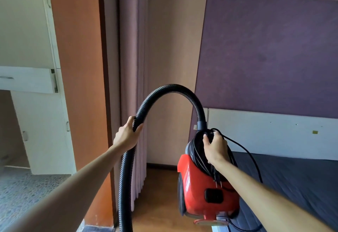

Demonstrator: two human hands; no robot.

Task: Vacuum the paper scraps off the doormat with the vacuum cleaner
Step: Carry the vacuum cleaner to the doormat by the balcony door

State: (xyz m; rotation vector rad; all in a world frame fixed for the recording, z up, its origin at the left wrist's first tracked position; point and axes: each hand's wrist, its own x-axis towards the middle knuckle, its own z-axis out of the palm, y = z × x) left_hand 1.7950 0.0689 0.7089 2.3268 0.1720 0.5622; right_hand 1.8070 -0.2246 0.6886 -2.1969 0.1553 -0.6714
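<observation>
Vacuuming looks unstarted: right hand (216, 148) grips the red vacuum cleaner (206, 188) by its cord-wrapped top, left hand (127, 134) grasps the hose (164, 90); no doormat visible.

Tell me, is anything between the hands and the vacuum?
Nothing visible: the left hand grips the hose, and the right hand grips the vacuum by its top, over the wound cord. No doormat is in view.

Purple curtain (131, 67), white cupboard (42, 133), grey mattress (301, 186)
</observation>
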